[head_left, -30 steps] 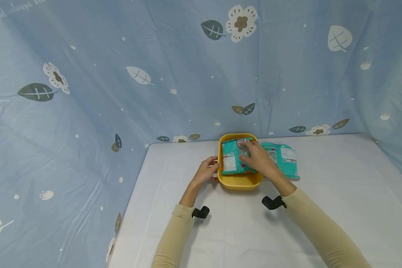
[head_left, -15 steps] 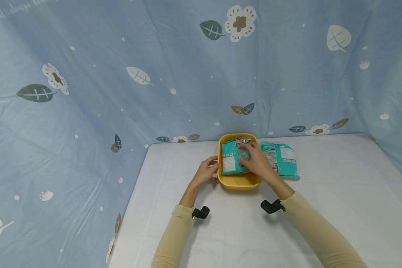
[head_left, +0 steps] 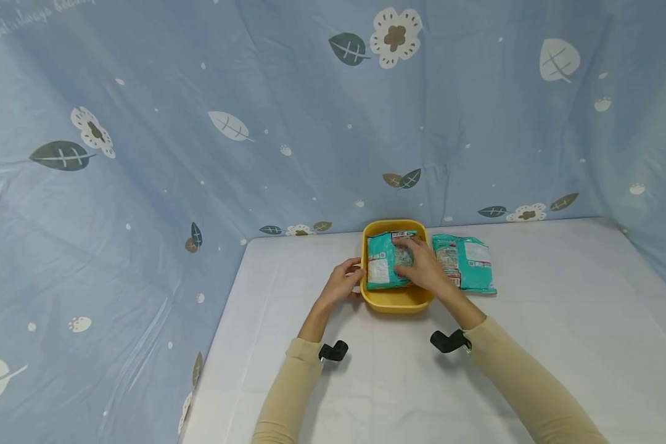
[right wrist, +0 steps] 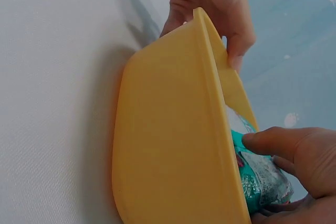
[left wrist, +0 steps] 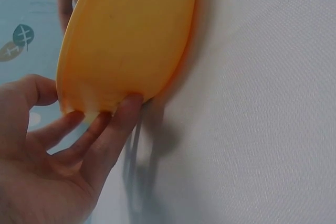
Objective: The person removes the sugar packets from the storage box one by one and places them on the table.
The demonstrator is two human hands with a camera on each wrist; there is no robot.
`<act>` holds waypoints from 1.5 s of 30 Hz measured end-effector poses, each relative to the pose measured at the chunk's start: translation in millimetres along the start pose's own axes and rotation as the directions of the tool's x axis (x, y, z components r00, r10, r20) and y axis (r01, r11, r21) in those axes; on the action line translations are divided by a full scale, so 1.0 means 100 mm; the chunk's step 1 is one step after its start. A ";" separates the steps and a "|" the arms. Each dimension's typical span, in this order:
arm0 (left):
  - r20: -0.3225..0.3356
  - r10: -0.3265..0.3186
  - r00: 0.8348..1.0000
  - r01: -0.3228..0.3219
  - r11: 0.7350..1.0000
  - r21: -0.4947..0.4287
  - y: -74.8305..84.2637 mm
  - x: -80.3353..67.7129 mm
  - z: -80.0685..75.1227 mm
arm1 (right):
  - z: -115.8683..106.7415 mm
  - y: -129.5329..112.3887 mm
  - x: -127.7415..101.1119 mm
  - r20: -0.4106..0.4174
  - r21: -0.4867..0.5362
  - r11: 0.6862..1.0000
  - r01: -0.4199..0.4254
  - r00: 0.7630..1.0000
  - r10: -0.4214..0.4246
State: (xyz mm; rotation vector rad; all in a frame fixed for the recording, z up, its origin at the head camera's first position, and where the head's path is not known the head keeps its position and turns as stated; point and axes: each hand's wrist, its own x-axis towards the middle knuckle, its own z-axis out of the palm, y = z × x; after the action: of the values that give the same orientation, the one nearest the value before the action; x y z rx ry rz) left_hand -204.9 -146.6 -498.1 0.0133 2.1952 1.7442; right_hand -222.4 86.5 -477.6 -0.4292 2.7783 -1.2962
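A yellow plastic bin [head_left: 396, 302] stands on the white-covered table near its far edge. Inside it, toward the back, lies a teal printed packet [head_left: 380, 264]. My left hand [head_left: 341, 283] holds the bin's left side, thumb at the rim and fingertips against the outer wall, as the left wrist view shows on the bin [left wrist: 131, 35]. Reaching over the right rim, my right hand [head_left: 426, 266] has thumb and fingers around the right part of the packet [right wrist: 252, 177]. Part of the packet is hidden behind that hand and, in the right wrist view, the bin wall.
A second teal packet [head_left: 474, 271] lies flat on the table just right of the bin. Behind the far table edge hangs a blue curtain [head_left: 311, 123] with leaf and flower prints. Small black cameras [head_left: 333, 351] are strapped at both wrists.
My right hand has shifted slightly left, its thumb and fingers drawing in on the packet in the bin. The left hand and the bin stay in place.
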 end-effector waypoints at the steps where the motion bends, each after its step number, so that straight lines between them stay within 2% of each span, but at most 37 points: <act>1: 0.000 0.002 1.000 -0.002 1.000 0.000 0.00 0.00 0.00 | 0.00 0.00 0.00 0.012 0.010 1.000 -0.002 1.000 0.002; 4: -0.007 0.006 1.000 -0.006 1.000 0.015 -0.02 0.01 0.01 | 0.01 0.00 0.00 0.037 0.029 0.999 -0.015 0.999 0.014; 6: -0.021 0.012 1.000 -0.012 1.000 0.023 -0.09 0.05 0.01 | 0.01 0.00 -0.01 0.046 0.029 0.999 -0.024 0.999 0.023; 22: -0.027 0.004 1.000 -0.003 1.000 0.025 -0.09 0.05 0.01 | 0.01 -0.05 -0.03 0.025 -0.026 1.000 -0.007 1.000 0.007; 33: 0.010 -0.028 1.000 0.028 1.000 0.001 0.02 0.02 -0.02 | -0.02 -0.06 -0.01 0.030 -0.034 0.999 0.004 1.000 -0.003; 45: -0.018 0.002 1.000 -0.002 1.000 0.017 -0.10 0.05 0.01 | -0.05 -0.06 -0.03 0.020 -0.019 1.000 0.025 1.000 -0.024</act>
State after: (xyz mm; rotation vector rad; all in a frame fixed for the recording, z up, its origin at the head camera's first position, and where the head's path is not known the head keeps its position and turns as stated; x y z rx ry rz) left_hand -207.7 -146.9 -509.5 0.0037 2.2240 1.7328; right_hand -219.2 87.4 -469.6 -0.4759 2.7809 -1.2638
